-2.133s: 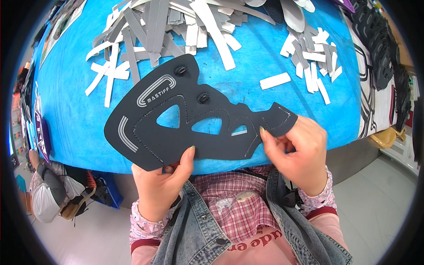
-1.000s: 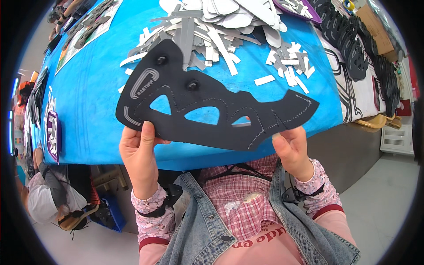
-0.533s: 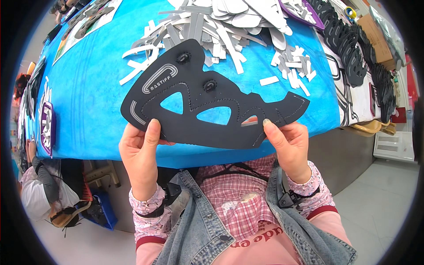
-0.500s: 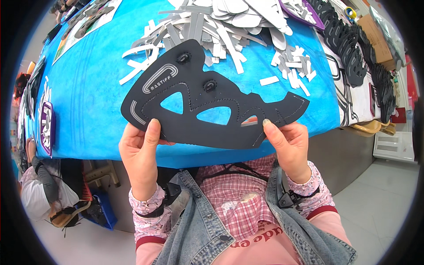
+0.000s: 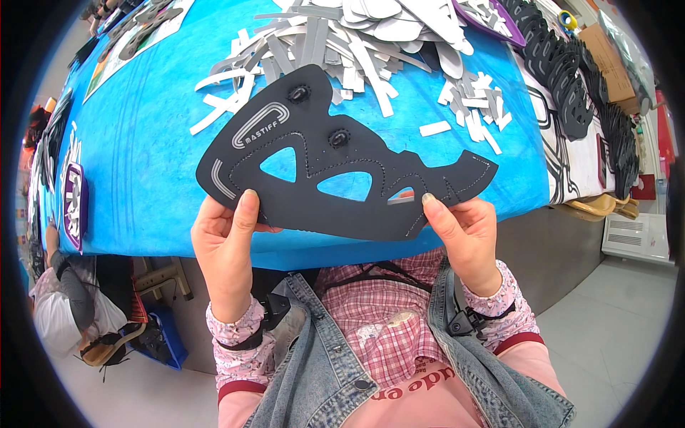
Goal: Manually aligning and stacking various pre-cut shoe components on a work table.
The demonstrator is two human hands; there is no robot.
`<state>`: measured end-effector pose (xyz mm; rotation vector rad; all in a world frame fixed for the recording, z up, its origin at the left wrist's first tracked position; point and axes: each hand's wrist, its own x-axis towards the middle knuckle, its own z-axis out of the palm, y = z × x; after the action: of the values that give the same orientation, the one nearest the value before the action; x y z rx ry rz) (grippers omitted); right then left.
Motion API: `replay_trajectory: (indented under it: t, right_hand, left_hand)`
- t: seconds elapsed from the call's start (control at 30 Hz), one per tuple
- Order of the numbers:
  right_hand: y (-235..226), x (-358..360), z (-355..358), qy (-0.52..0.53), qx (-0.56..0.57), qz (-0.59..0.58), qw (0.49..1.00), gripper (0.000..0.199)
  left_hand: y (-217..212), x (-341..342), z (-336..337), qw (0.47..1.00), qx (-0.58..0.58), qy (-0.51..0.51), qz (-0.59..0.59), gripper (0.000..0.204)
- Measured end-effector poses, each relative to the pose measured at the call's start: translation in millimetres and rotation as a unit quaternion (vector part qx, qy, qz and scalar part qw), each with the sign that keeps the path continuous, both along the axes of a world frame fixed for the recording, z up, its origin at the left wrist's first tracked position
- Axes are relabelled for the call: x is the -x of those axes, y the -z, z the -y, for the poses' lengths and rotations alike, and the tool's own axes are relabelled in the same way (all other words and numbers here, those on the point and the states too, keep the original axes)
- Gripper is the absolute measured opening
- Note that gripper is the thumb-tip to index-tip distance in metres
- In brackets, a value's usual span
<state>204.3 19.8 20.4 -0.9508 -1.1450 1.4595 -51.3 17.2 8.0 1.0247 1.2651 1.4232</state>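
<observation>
A flat black panel [image 5: 335, 217], stitched and with several cut-out holes, is held up flat above the near edge of the blue-covered table. Two dark raised oval fittings and pale grey printed marks show on its face. My left hand [image 5: 222, 246] pinches its lower left edge, thumb on top and fingers beneath. Near its narrow right end, my right hand [image 5: 467, 239] grips the lower edge the same way. Blue shows through the larger holes. The fingers under the panel are mostly hidden.
White and grey strips [image 5: 357, 64] lie heaped across the blue table cover [image 5: 157, 178]. Purple trays of strips stand at the left [image 5: 84, 207] and far right [image 5: 515, 32]. Black panels [image 5: 571, 100] are stacked at right, near a cardboard box [image 5: 606, 60]. Another person's sleeve [image 5: 75, 292] shows at left.
Both hands keep the same grip, and the black panel is almost still, with only a very slight shift.
</observation>
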Motion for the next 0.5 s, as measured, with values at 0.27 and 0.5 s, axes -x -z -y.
replay_trajectory:
  t: [0.27, 0.5]
  right_hand:
    - [-0.2, -0.6, -0.1, 0.003, -0.002, -0.002, 1.0, 0.02]
    - [-0.5, -1.8, -0.8, -0.004, 0.016, -0.01, 1.0, 0.02]
  left_hand:
    - [-1.2, -1.4, -0.5, 1.0, -0.005, 0.002, -0.005, 0.022]
    - [-3.1, -1.7, 0.6, 1.0, -0.01, -0.001, 0.006, 0.022]
